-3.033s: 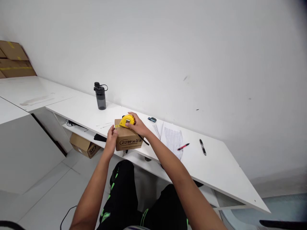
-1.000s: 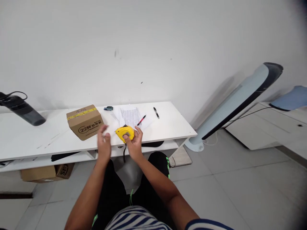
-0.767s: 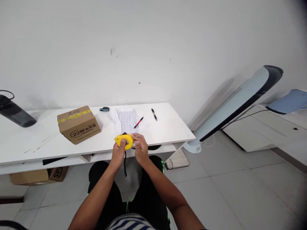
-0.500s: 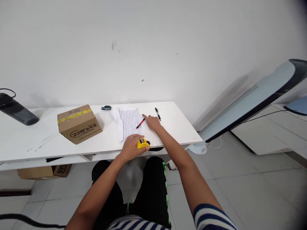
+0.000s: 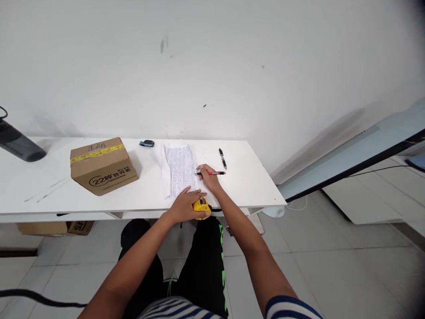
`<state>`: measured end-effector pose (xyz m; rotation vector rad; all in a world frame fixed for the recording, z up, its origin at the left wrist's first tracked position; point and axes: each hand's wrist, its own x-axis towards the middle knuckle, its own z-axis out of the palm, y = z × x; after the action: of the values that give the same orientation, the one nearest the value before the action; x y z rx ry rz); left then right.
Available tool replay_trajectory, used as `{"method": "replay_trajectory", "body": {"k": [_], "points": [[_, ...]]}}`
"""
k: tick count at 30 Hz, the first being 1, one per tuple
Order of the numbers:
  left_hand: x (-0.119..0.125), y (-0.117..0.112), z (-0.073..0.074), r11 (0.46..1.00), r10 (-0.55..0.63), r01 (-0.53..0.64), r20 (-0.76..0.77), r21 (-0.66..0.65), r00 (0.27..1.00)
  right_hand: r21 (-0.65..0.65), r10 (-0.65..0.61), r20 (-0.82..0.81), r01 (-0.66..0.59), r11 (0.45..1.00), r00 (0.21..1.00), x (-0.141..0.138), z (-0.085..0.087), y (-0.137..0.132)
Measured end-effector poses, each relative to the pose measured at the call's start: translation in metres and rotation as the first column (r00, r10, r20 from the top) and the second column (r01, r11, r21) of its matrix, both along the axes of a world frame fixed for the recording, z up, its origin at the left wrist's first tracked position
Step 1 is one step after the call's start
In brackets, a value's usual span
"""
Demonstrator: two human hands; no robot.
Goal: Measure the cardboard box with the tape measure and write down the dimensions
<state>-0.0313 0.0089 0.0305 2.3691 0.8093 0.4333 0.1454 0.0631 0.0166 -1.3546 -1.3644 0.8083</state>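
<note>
Ballpoint (image 5: 217,173) (red/blk) pinched in R hand (image 5: 209,178), text-covered sheet (image 5: 181,168) just L of fingertips, blk pen (image 5: 222,158) beyond, yellow tape measure (image 5: 201,207) gripped in L hand (image 5: 183,207).

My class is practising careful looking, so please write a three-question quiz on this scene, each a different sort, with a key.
1. The tape measure in the left hand is mainly: A) green B) yellow C) blue
2. True or false: the right hand holds the red pen.
3. Fill in, as the camera sees it: the bottle stands to the ____ of the box.

Key: 1. B; 2. true; 3. left
</note>
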Motion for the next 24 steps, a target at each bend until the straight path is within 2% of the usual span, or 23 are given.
{"method": "replay_trajectory", "body": {"k": [3,6,13,24], "points": [[0.0013,0.0005,-0.0014,1.000,0.000,0.000,-0.021,-0.008,1.000,-0.008,-0.038,0.086,0.039,0.999,0.996,-0.0041,-0.0006,0.0010],[0.0019,0.0003,-0.0018,1.000,-0.005,0.005,-0.026,-0.008,1.000,-0.007,-0.091,0.103,0.093,0.996,0.990,-0.0039,-0.0011,0.0015],[0.0036,-0.0022,0.0002,1.000,0.013,-0.013,-0.004,-0.009,1.000,-0.042,-0.067,0.125,0.073,0.996,0.990,-0.0049,-0.0031,0.0018],[0.0027,-0.0014,-0.0050,1.000,0.013,-0.013,0.001,0.007,1.000,-0.050,-0.086,0.089,0.091,0.995,0.992,-0.0047,-0.0023,0.0011]]}}
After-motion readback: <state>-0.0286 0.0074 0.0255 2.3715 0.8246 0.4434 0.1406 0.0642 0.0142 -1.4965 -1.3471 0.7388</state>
